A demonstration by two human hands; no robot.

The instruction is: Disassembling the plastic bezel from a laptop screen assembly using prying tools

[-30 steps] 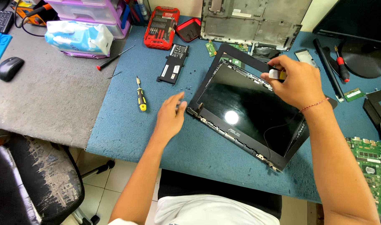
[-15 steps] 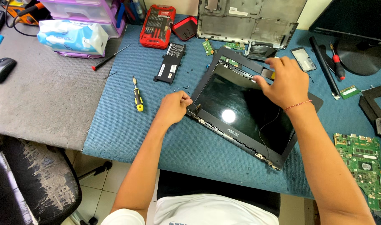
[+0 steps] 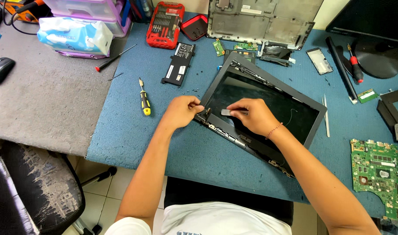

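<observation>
**Two hands on a laptop screen**

A laptop screen panel (image 3: 268, 109) lies flat on a blue mat (image 3: 133, 130). The left hand (image 3: 181, 111) pinches the near left corner of its frame. The right hand (image 3: 253, 115) rests on the dark glass and presses a small flat grey tool (image 3: 228, 112) close to that same corner.

A yellow and black screwdriver (image 3: 143, 98) lies just left of the hands. Farther back sit a black battery (image 3: 178, 69) and a red bit set (image 3: 165, 24). A green circuit board (image 3: 377, 174) lies far to the right. Thin tweezers (image 3: 325, 115) lie beside the screen's right edge.
</observation>
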